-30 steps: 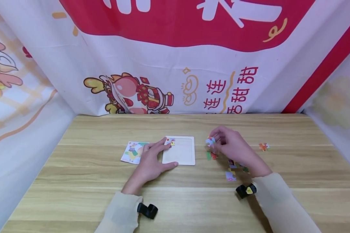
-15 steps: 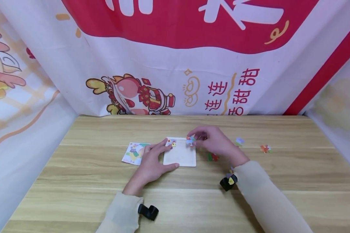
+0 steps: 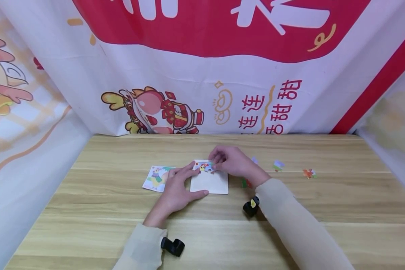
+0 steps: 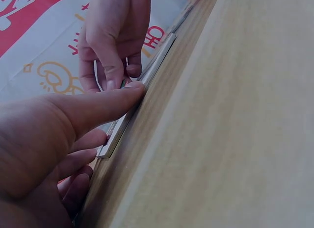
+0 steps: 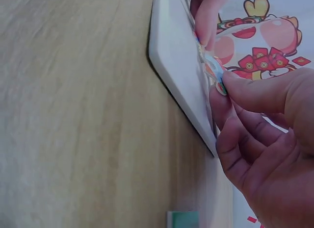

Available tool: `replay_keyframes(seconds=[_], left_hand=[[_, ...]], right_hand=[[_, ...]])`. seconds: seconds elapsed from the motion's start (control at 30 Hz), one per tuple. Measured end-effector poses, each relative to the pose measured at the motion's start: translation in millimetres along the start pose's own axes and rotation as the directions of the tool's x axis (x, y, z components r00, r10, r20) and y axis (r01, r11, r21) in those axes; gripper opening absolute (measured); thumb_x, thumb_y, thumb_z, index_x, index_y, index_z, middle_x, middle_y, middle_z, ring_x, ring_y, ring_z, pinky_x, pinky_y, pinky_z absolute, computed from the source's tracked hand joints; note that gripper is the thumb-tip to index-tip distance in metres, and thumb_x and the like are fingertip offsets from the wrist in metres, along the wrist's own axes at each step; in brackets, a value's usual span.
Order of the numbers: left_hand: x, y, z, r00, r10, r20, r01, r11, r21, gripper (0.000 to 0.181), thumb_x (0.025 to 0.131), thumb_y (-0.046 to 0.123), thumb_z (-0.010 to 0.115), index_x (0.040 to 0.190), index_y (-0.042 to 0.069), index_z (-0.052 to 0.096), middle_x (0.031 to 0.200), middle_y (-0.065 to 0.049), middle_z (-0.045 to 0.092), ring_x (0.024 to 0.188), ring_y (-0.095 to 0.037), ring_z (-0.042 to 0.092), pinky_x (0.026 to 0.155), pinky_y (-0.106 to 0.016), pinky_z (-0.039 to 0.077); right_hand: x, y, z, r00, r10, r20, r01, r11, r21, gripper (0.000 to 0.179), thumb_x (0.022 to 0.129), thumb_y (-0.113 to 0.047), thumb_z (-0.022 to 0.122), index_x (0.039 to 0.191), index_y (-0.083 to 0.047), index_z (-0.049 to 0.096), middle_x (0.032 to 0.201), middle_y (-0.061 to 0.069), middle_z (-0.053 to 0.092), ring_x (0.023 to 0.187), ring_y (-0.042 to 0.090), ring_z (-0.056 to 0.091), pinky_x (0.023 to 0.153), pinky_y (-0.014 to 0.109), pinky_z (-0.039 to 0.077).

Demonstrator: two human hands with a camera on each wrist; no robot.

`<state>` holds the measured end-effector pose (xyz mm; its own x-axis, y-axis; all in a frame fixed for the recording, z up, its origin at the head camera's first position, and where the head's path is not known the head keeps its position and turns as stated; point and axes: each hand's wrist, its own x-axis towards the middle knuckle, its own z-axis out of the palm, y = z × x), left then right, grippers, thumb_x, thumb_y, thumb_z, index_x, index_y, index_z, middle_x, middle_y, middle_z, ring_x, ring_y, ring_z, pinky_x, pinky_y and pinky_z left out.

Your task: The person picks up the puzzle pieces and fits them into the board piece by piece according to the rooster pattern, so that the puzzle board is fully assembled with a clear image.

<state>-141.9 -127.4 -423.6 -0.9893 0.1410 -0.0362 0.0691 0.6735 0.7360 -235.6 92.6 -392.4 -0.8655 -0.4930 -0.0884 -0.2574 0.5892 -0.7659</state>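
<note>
On the table lies a white square puzzle tray (image 3: 209,184). My left hand (image 3: 176,190) holds its left side, with the thumb at the near edge and the fingers at the far left corner. Thumb and fingers of my right hand (image 3: 232,162) pinch a puzzle piece (image 5: 216,70), light blue with red and green, over the tray's far edge. In the head view this piece sits right beside another piece in the far left corner, part of which the left fingers cover. The right wrist view shows the tray's white rim (image 5: 169,61) close by the right fingertips.
A picture card (image 3: 154,178) lies left of the tray, partly under the left hand. Right of it are loose pieces: a blue-green one (image 3: 278,165), an orange one (image 3: 309,173) and a green-red one (image 3: 246,183) half behind the right wrist. A printed curtain (image 3: 175,75) backs the table.
My right hand has carried the puzzle piece leftward from the loose pieces to the tray, beside the corner piece. The left hand stays on the tray.
</note>
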Motion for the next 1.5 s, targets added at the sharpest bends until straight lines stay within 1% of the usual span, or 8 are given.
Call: replay_keyframes(seconds=[0.3, 0.6, 0.77, 0.9, 1.1, 1.2, 1.3, 1.5], left_hand=[[0.9, -0.2, -0.3, 1.000, -0.008, 0.005, 0.008, 1.000, 0.017, 0.072, 0.087, 0.041, 0.091, 0.150, 0.019, 0.065, 0.175, 0.003, 0.039, 0.150, -0.031, 0.036, 0.121, -0.059, 0.040], [1.5, 0.3, -0.8, 1.000, -0.005, 0.010, 0.005, 1.000, 0.027, 0.074, 0.087, 0.042, 0.091, 0.151, 0.019, 0.064, 0.175, 0.003, 0.038, 0.150, -0.032, 0.035, 0.121, -0.058, 0.040], [2.0, 0.8, -0.5, 1.000, 0.016, 0.006, -0.016, 1.000, 0.022, 0.072, 0.086, 0.039, 0.092, 0.149, 0.016, 0.066, 0.174, 0.001, 0.040, 0.148, -0.032, 0.037, 0.120, -0.057, 0.040], [1.4, 0.8, -0.6, 0.999, 0.047, 0.005, -0.047, 0.998, 0.030, 0.069, 0.087, 0.038, 0.091, 0.148, 0.016, 0.067, 0.173, -0.004, 0.043, 0.145, -0.034, 0.039, 0.118, -0.058, 0.041], [2.1, 0.7, -1.8, 0.996, 0.079, 0.035, -0.081, 0.994, 0.076, 0.076, 0.089, 0.043, 0.088, 0.156, 0.022, 0.059, 0.173, -0.009, 0.041, 0.145, -0.037, 0.037, 0.117, -0.061, 0.038], [3.1, 1.7, -1.9, 0.995, 0.083, 0.053, -0.088, 0.991, 0.102, 0.077, 0.089, 0.046, 0.087, 0.157, 0.024, 0.058, 0.173, -0.009, 0.039, 0.145, -0.038, 0.035, 0.119, -0.062, 0.034], [4.0, 2.9, -2.1, 0.996, 0.074, 0.059, -0.080, 0.990, 0.120, 0.077, 0.089, 0.047, 0.087, 0.156, 0.024, 0.059, 0.173, -0.008, 0.038, 0.144, -0.037, 0.034, 0.120, -0.061, 0.032], [4.5, 3.9, -2.0, 0.995, 0.090, 0.050, -0.097, 0.985, 0.141, 0.076, 0.088, 0.047, 0.088, 0.154, 0.022, 0.061, 0.172, -0.009, 0.040, 0.140, -0.036, 0.036, 0.118, -0.060, 0.033]], right_hand=[[5.1, -4, 4, 0.997, 0.071, -0.022, -0.071, 0.997, -0.030, 0.016, 0.097, -0.006, 0.077, 0.109, -0.015, 0.081, 0.102, 0.002, 0.078, 0.097, 0.019, 0.069, 0.091, 0.036, 0.058], [6.3, -11, 6, 0.990, 0.130, -0.048, -0.134, 0.988, -0.077, 0.013, 0.097, -0.013, 0.078, 0.107, -0.018, 0.085, 0.107, 0.001, 0.080, 0.098, 0.020, 0.067, 0.080, 0.031, 0.055], [6.9, -12, 9, 0.992, 0.098, -0.078, -0.105, 0.990, -0.097, 0.010, 0.097, -0.012, 0.079, 0.103, -0.015, 0.086, 0.104, 0.003, 0.083, 0.092, 0.018, 0.070, 0.076, 0.027, 0.056], [7.3, -12, 13, 0.992, 0.069, -0.107, -0.081, 0.990, -0.113, 0.009, 0.096, -0.010, 0.079, 0.101, -0.013, 0.087, 0.101, 0.003, 0.083, 0.094, 0.017, 0.071, 0.081, 0.029, 0.059], [9.4, -10, 17, 0.991, 0.039, -0.126, -0.056, 0.988, -0.141, 0.010, 0.095, -0.005, 0.079, 0.098, -0.011, 0.087, 0.099, 0.004, 0.082, 0.096, 0.018, 0.072, 0.089, 0.035, 0.064], [9.7, -11, 19, 0.988, 0.050, -0.144, -0.072, 0.987, -0.147, 0.011, 0.094, -0.004, 0.079, 0.096, -0.011, 0.087, 0.096, 0.004, 0.082, 0.093, 0.018, 0.072, 0.088, 0.035, 0.063], [8.9, -13, 21, 0.985, 0.030, -0.170, -0.060, 0.983, -0.176, 0.011, 0.093, -0.003, 0.080, 0.096, -0.011, 0.087, 0.096, 0.004, 0.080, 0.092, 0.018, 0.072, 0.087, 0.035, 0.063], [7.7, -11, 25, 0.980, -0.004, -0.197, -0.042, 0.972, -0.229, 0.010, 0.094, -0.006, 0.081, 0.097, -0.013, 0.087, 0.098, 0.003, 0.078, 0.091, 0.017, 0.071, 0.086, 0.035, 0.063]])
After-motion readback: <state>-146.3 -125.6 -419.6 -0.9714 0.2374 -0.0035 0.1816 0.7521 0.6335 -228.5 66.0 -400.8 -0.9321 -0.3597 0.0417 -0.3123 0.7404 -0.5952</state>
